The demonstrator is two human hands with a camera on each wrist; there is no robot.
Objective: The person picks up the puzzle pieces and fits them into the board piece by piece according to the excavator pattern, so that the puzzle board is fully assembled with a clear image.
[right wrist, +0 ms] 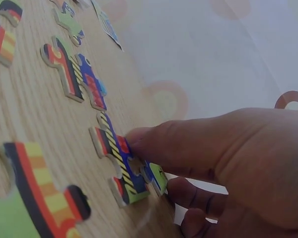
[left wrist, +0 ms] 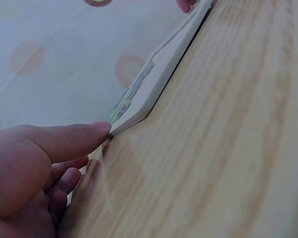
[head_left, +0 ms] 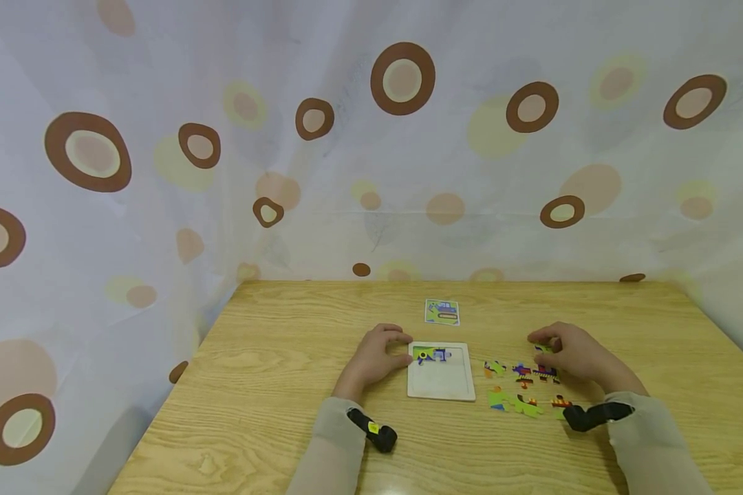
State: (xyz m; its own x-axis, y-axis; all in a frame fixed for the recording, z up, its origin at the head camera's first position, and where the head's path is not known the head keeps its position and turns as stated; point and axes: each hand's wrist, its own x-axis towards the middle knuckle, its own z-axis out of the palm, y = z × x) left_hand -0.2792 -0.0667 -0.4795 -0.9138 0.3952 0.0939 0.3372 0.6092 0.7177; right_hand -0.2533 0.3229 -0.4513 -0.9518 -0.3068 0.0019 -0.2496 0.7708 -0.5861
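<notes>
In the head view, the board (head_left: 441, 381) lies low centre, joined pieces (head_left: 438, 355) at its upper left, 1 picture card (head_left: 442, 312) above, loose puzzle pieces (head_left: 528, 407) rightward. The left hand (head_left: 374, 354), loosely spread, touches the board's left edge; the right hand (head_left: 577, 352) arches over pieces.

The left wrist view shows the left thumb (left wrist: 74, 141) at the board's corner.

In the right wrist view, the right thumb (right wrist: 188, 144) overlaps a striped piece (right wrist: 114, 148) near centre; I cannot tell whether it grips.

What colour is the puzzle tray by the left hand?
The puzzle tray is off-white; the head view shows it best.
</notes>
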